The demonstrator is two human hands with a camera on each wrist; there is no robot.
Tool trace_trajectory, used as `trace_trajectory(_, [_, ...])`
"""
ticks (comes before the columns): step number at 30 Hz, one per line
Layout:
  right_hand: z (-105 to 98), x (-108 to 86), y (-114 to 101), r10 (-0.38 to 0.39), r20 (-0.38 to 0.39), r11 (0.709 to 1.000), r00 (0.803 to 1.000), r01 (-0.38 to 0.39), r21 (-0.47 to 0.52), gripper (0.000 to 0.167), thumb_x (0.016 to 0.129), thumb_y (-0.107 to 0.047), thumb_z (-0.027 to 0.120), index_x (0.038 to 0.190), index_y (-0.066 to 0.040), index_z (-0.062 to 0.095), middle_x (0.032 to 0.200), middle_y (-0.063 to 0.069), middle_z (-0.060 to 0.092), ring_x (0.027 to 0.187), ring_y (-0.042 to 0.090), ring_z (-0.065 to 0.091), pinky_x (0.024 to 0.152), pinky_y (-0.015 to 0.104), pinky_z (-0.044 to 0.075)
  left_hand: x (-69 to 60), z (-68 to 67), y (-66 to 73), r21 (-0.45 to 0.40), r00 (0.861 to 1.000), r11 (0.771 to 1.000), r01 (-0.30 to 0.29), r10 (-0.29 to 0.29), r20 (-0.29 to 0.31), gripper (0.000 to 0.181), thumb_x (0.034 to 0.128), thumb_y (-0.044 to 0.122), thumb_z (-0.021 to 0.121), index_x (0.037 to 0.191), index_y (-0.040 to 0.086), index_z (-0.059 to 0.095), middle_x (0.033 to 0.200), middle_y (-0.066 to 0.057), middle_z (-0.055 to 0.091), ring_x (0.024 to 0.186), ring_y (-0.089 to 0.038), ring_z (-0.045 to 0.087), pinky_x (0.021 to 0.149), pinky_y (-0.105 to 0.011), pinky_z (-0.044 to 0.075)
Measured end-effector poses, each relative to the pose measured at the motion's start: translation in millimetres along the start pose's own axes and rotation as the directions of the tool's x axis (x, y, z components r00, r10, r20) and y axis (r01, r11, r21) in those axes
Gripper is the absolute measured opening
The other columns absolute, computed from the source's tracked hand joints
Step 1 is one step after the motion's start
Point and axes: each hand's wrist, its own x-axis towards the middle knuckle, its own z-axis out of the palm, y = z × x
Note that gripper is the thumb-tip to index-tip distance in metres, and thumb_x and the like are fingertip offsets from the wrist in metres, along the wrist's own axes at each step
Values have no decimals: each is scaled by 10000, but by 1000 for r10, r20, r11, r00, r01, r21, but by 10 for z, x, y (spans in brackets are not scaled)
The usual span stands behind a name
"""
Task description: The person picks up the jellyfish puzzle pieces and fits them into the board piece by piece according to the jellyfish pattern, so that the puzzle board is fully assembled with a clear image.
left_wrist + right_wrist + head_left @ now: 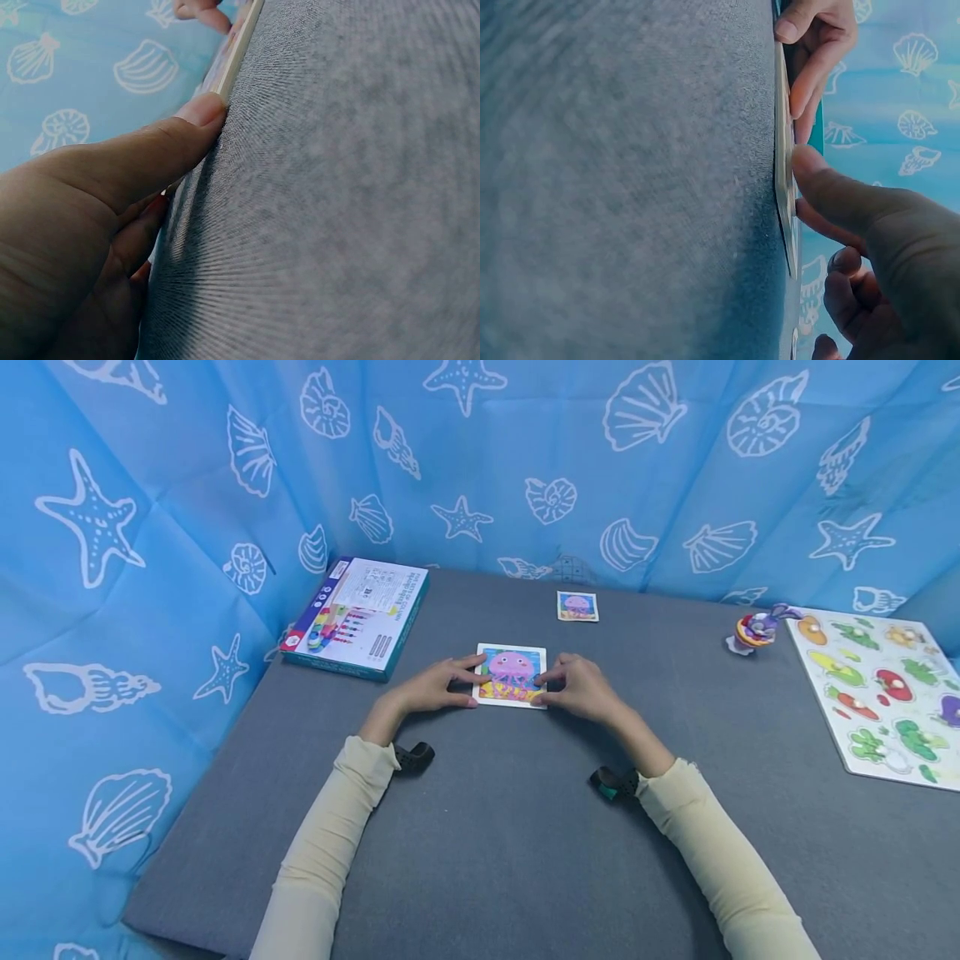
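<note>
A small square jigsaw puzzle (512, 663) with a pink jellyfish picture and a pale frame lies flat on the grey table. At its left side, my left hand (438, 683) rests its fairly straight fingers on the picture. The left thumb (202, 110) touches the frame's near corner. From the other side my right hand (583, 687) touches the picture's right part with thumb and index finger. In the right wrist view the right thumb (832, 180) lies over the puzzle's edge, and the other fingers are curled away from it. I see nothing pinched between these fingertips.
Behind the puzzle lies a small jellyfish picture card (577, 607). A boxed game (360, 617) is at the back left. To the right stand a small purple and orange figure (757, 630) and a vegetable peg board (870, 752). A blue shell-patterned curtain (510, 460) borders the table.
</note>
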Motion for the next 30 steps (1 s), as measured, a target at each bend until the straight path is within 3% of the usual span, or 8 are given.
trace_trajectory(5, [-1,-12,-8,-19,-19,1000,1000,19,-10,271,713,-243,787,945,-109,751,716,72,448,641,155,290,583,273,237,4,6,-4,6,1000,1000,-9,9,2,487,859,253,642,1318,156,510,1535,-33,213,1427,-230,140,1152,-486,78])
trace_trajectory(9, [2,-24,-28,-19,7,1000,1000,19,-12,290,727,-244,774,992,-132,735,720,66,418,646,159,274,586,274,225,8,12,-6,8,1000,1000,-26,26,5,486,863,259,637,1320,157,508,1536,-39,209,1427,-234,139,1153,-486,68])
trace_trajectory(17, [19,21,-5,156,72,985,985,-161,63,264,736,-235,771,980,-141,732,721,43,461,616,164,318,545,279,284,18,32,14,4,1000,1000,-14,14,13,487,863,263,638,1323,170,505,1535,-18,214,1427,-230,137,1148,-498,91])
trace_trajectory(22, [26,29,-13,218,82,971,973,-224,79,246,746,-232,764,976,-150,734,760,54,507,626,165,341,542,284,300,21,15,21,9,1000,1000,-14,13,17,493,860,261,642,1323,168,503,1535,-21,215,1428,-234,136,1147,-498,93])
trace_trajectory(25, [32,17,-42,211,92,971,973,-220,93,248,759,-230,753,991,-148,729,767,56,515,630,166,340,544,282,299,7,17,8,13,1000,1000,-10,10,3,486,854,254,649,1314,167,518,1530,-22,229,1424,-237,151,1145,-499,106])
trace_trajectory(30, [8,-55,-52,121,123,989,985,-130,70,343,797,-230,716,1107,-87,674,746,57,479,637,164,335,555,271,296,-15,70,6,51,1000,999,-10,11,-5,479,845,255,662,1296,145,544,1516,-54,267,1410,-248,203,1141,-463,174])
